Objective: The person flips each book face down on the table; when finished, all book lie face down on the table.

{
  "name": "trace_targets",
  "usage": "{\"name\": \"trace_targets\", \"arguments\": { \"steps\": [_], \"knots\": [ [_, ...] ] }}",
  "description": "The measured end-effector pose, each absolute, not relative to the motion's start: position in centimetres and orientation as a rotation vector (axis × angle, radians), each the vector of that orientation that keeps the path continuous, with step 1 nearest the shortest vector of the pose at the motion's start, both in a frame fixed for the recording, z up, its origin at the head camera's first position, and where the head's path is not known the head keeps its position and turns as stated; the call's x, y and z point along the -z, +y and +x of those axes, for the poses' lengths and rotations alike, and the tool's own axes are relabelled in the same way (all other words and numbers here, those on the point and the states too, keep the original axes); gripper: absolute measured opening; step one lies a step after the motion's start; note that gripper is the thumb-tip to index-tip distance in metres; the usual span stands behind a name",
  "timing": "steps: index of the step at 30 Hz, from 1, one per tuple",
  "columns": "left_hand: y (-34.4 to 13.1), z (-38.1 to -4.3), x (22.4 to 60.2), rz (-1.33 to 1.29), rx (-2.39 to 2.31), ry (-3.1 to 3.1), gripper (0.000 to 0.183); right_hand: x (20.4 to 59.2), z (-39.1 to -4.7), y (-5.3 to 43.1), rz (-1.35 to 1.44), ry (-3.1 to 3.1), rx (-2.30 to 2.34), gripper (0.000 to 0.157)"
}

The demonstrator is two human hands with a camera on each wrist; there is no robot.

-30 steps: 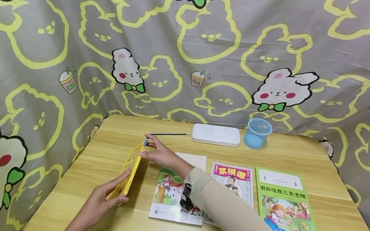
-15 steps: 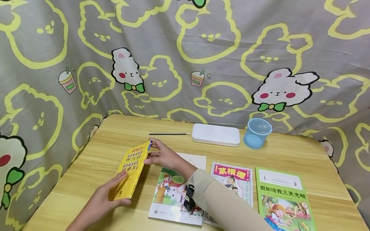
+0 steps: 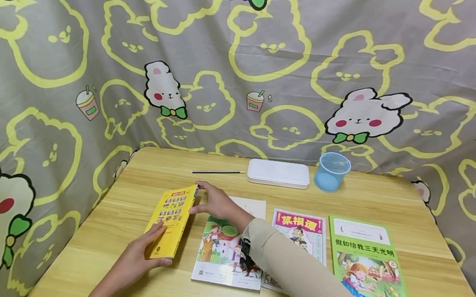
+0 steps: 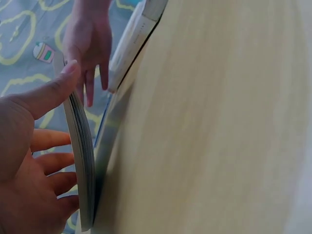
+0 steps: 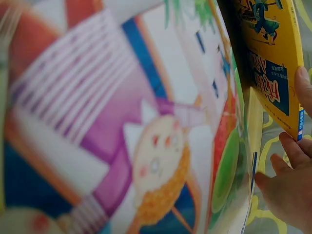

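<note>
A yellow book (image 3: 172,237) stands tilted on its edge left of the table's middle, its yellow cover with rows of small pictures turned up to the left. My left hand (image 3: 135,257) grips its lower left part, fingers on that cover and thumb at the bottom edge. At the top right corner my right hand (image 3: 220,203) pinches the spine with thumb and index finger. In the right wrist view the book's other cover (image 5: 268,58) shows a picture and a dark blue title block. The left wrist view shows the page edges (image 4: 83,151) between left thumb and fingers.
Right of the yellow book lie a white picture book (image 3: 226,278), a pink-topped book (image 3: 298,220) partly under the right sleeve, and a green book (image 3: 366,263). Behind them are a thin brush (image 3: 217,171), a white case (image 3: 278,173) and a blue cup (image 3: 331,172). A curtain hangs behind.
The yellow book has moved slightly right and tipped, so more of its picture-covered yellow cover faces up. Both hands have moved right with it. The other books stay where they were.
</note>
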State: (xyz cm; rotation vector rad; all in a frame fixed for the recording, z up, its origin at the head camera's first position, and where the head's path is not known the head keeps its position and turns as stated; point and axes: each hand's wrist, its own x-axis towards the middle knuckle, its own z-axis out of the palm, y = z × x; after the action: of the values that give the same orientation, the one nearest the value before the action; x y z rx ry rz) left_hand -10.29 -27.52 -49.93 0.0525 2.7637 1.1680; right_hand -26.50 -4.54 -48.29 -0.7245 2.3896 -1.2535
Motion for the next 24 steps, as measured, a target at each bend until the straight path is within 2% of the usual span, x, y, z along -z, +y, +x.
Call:
{"name": "trace_targets", "arguments": {
  "steps": [8,24],
  "knots": [
    [-27.1,-10.5,50.4,0.044,-1.059,2.788,0.107,49.0,-27.1,-4.5,-0.74,2.464,1.122,0.097],
    [-27.2,-10.8,50.9,0.056,-0.959,2.809,0.102,50.2,-27.8,-4.4,-0.784,2.591,0.898,0.096]
  ]
}}
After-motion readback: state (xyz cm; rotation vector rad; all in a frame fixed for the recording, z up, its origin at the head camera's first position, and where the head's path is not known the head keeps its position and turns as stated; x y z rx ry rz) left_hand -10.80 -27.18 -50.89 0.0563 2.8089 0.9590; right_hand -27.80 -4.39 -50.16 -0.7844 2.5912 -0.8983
